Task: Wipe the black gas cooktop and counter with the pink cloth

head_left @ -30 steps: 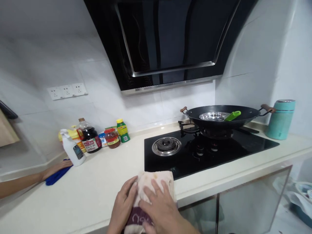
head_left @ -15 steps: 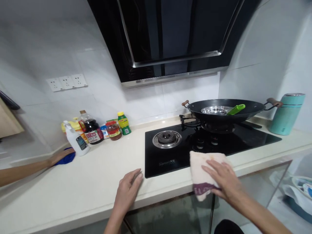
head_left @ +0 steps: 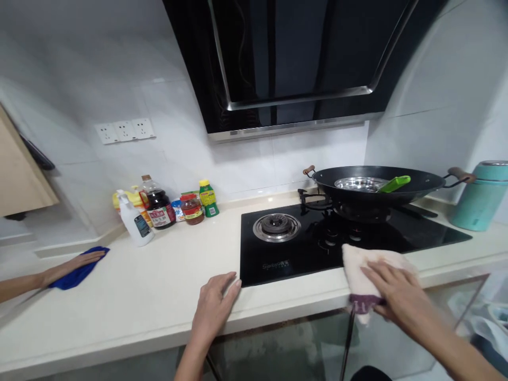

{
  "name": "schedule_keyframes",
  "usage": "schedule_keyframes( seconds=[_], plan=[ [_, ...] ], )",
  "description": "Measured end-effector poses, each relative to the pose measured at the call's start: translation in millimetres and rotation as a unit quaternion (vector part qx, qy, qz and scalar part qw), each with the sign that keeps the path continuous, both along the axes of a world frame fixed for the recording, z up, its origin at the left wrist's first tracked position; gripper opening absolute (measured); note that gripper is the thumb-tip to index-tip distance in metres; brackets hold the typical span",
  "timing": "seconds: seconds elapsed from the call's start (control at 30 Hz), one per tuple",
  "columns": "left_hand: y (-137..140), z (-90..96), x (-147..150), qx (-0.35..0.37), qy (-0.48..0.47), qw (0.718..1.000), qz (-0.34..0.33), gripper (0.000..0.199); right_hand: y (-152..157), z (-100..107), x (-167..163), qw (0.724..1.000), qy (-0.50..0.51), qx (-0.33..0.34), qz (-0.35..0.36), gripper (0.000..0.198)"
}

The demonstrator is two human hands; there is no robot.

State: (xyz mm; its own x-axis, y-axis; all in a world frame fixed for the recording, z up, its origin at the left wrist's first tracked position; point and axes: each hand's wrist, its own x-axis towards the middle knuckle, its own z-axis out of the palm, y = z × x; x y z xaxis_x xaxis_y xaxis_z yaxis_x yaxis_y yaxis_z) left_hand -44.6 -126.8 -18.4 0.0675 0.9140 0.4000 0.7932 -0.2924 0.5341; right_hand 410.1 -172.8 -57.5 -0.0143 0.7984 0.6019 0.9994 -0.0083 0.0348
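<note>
My right hand [head_left: 400, 291] presses a pale pink cloth [head_left: 357, 270] with a purple band against the front edge of the hob and counter. Its fingers lie across the cloth, whose lower end hangs over the counter edge. My left hand [head_left: 216, 301] rests on the white counter [head_left: 166, 286] beside the front left corner of the black gas hob [head_left: 286, 264]. Its thumb and fingers are apart, and nothing is in it. A dark wok [head_left: 420, 185] sits on the hob's right burner, holding a metal strainer [head_left: 359, 183] with a green handle [head_left: 398, 183].
At far left, another person's hand [head_left: 75, 262] lies on a blue cloth [head_left: 85, 271]. A white spray bottle [head_left: 135, 222], a dark sauce bottle [head_left: 159, 206], a red-lidded jar [head_left: 192, 210] and a green bottle [head_left: 209, 200] stand along the wall. A teal flask [head_left: 482, 198] stands right.
My right hand has slid the pink cloth rightward along the front edge. The other person's hand and blue cloth have moved left, away from the spray bottle. My left hand stays by the hob corner.
</note>
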Motion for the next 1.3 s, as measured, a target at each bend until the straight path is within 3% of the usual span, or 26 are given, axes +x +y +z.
schedule_keyframes(
  seconds=[0.13,0.33,0.47,0.57,0.63,0.73,0.83,0.9,0.97,1.13,1.3],
  plan=[
    [3.0,-3.2,-1.1,0.009,0.006,1.000,-0.003,0.047,5.3,-12.0,-68.2,0.997,-0.022,-0.023,0.074,0.037],
    [-2.0,-4.4,-3.6,0.076,-0.024,0.997,-0.002,0.043,26.4,-25.6,-222.7,0.962,-0.036,-0.070,0.261,0.068],
    [-25.7,-13.2,11.8,0.148,-0.001,0.989,-0.019,0.041,33.5,-29.8,-263.7,0.942,0.012,-0.086,0.325,0.069],
    [-37.3,-28.5,28.0,0.189,0.093,0.975,-0.075,0.046,23.4,-21.2,-248.8,0.925,0.058,-0.110,0.359,0.082],
    [-37.1,-38.0,33.9,0.235,0.168,0.952,-0.099,0.053,12.0,-8.2,-225.1,0.899,0.086,-0.138,0.406,0.087],
    [-31.6,-46.9,33.9,0.295,0.247,0.915,-0.118,0.073,1.5,13.3,-180.5,0.875,0.148,-0.165,0.430,0.063],
    [-30.9,-49.9,36.9,0.292,0.291,0.905,-0.106,0.083,13.8,24.2,-137.0,0.918,0.182,-0.105,0.337,0.041],
    [-33.1,-50.4,47.9,0.252,0.307,0.914,-0.084,0.085,34.0,23.2,-114.5,0.949,0.163,-0.039,0.267,0.042],
    [-33.5,-50.9,66.8,0.196,0.313,0.926,-0.082,0.088,56.0,17.3,-99.8,0.966,0.133,-0.016,0.222,0.046],
    [-23.2,-57.2,124.5,0.095,0.317,0.937,-0.113,0.100,80.6,1.2,-90.7,0.971,0.098,-0.116,0.185,0.061],
    [-20.5,-66.4,149.7,0.121,0.317,0.930,-0.139,0.078,77.5,-2.1,-88.8,0.969,0.112,-0.121,0.185,0.063]
  ],
)
